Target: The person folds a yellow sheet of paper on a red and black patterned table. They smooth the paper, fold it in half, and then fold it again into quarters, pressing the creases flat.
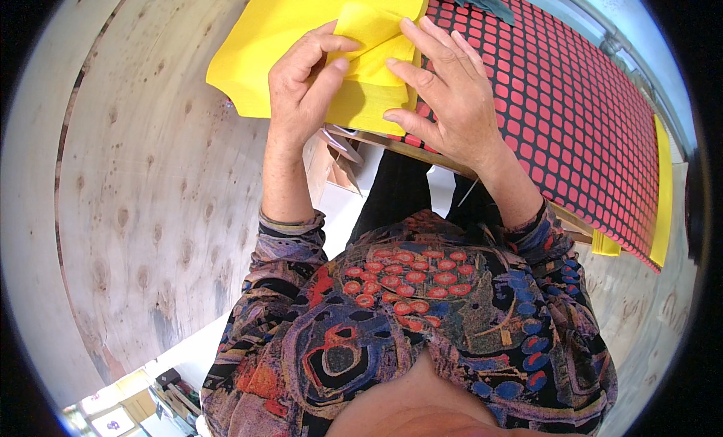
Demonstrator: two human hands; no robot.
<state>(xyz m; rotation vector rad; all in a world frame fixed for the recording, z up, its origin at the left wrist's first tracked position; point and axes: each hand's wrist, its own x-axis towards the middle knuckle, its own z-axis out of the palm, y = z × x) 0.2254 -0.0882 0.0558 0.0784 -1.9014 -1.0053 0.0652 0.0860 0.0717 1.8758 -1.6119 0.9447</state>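
Observation:
Bright yellow sheets of cloth or thin felt-like material (282, 47) lie at the top of the head view, over the edge of a red-and-black patterned cover. My left hand (308, 81) is at a folded yellow piece (370, 36), its thumb and index finger close to the fold's left side; whether they pinch it cannot be told. On the right, my right hand (452, 92) has its fingers spread, with the fingertips over or beside the right edge of the same fold. Part of the yellow layer beneath, near the front edge, lies flat below both hands.
The red-and-black cover (565, 120) spreads to the right over a table with a wooden edge. A dark green cloth (480, 2) lies at its top. More yellow material (662, 194) is at the far right. A large plywood surface (152, 154) fills the left.

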